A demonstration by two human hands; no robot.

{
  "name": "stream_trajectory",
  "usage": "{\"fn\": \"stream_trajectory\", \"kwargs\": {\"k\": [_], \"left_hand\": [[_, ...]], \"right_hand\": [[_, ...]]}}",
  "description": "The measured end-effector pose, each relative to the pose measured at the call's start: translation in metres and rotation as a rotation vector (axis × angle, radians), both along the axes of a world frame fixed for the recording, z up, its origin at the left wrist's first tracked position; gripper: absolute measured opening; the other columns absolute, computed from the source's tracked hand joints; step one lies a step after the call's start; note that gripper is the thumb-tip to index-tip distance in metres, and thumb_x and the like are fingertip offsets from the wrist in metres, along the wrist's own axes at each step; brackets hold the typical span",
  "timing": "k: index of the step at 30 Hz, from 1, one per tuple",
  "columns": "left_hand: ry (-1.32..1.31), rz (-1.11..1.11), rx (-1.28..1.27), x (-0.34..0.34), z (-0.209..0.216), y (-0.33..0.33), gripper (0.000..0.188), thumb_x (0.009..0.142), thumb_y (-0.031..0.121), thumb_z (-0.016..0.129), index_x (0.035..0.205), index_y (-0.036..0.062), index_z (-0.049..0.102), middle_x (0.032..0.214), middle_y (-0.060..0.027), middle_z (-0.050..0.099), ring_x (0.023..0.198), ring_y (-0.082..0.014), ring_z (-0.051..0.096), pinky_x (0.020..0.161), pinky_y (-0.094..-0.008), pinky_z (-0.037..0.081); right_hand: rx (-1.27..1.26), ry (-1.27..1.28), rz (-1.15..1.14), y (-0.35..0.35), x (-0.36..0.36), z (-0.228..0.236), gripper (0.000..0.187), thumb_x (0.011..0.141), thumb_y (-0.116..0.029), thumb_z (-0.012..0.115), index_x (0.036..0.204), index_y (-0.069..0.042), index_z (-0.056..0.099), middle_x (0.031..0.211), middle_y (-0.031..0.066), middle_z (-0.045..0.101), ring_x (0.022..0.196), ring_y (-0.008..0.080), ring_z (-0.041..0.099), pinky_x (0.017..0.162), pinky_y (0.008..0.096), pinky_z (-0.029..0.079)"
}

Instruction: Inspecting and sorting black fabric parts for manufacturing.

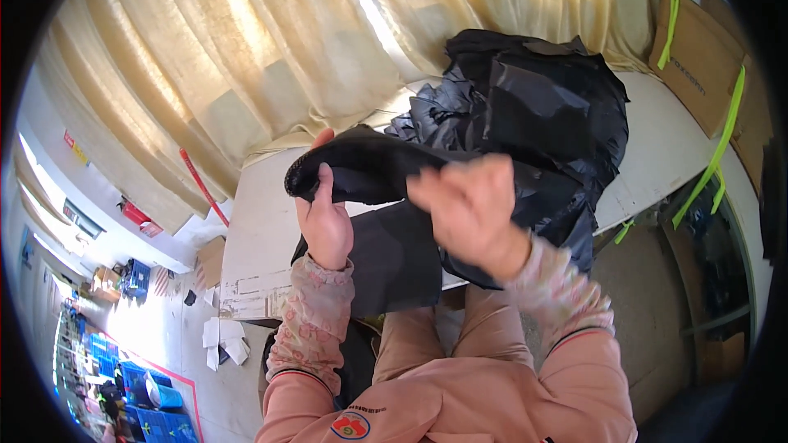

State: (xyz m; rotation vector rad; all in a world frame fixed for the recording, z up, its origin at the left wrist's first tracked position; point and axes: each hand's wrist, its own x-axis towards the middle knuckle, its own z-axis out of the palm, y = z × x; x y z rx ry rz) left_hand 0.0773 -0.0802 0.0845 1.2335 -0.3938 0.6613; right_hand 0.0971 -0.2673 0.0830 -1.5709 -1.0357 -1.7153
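Pinching black cloth (361, 166) between left hand (324, 221) and right hand (469, 209) fingers, best kept taut above table (254, 254).

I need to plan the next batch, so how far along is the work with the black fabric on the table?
Done: cannot tell; no finished pile shows. In hand: the left hand and right hand grip one black fabric piece above the white table. Left: a heap of black bags sits behind it.
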Motion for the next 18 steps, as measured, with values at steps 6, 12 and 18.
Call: {"fn": "stream_trajectory", "kwargs": {"k": [6,12,18], "left_hand": [[-0.065,0.062,0.126,-0.021,0.011,-0.001,0.042,0.094,0.005,0.039,0.134,-0.0058,0.044,0.134,-0.0151,0.050,0.124,-0.0210,0.048,0.106,-0.0327,0.034],[-0.067,0.205,0.479,-0.056,0.031,-0.010,0.049,0.094,0.013,0.050,0.138,-0.0058,0.040,0.138,-0.0153,0.047,0.129,-0.0228,0.044,0.108,-0.0333,0.031],[-0.139,0.222,0.507,-0.071,0.032,0.010,0.078,0.088,0.024,0.062,0.147,-0.0031,0.018,0.149,-0.0156,0.028,0.135,-0.0266,0.033,0.110,-0.0375,0.026]], "right_hand": [[-0.063,0.910,0.146,0.043,-0.038,-0.069,0.068,0.077,-0.015,0.072,0.135,0.002,0.042,0.127,0.0232,0.049,0.077,0.0368,0.064,0.070,0.0385,0.051],[0.036,0.752,0.382,0.059,0.012,-0.029,0.098,0.070,-0.006,0.076,0.145,0.004,0.013,0.152,0.0283,0.003,0.132,0.0463,0.032,0.100,0.0402,0.043],[0.042,0.649,0.734,0.072,0.008,-0.011,0.048,0.076,0.011,0.057,0.122,-0.002,0.055,0.124,0.0216,0.055,0.112,0.0397,0.055,0.090,0.0365,0.048]]}}
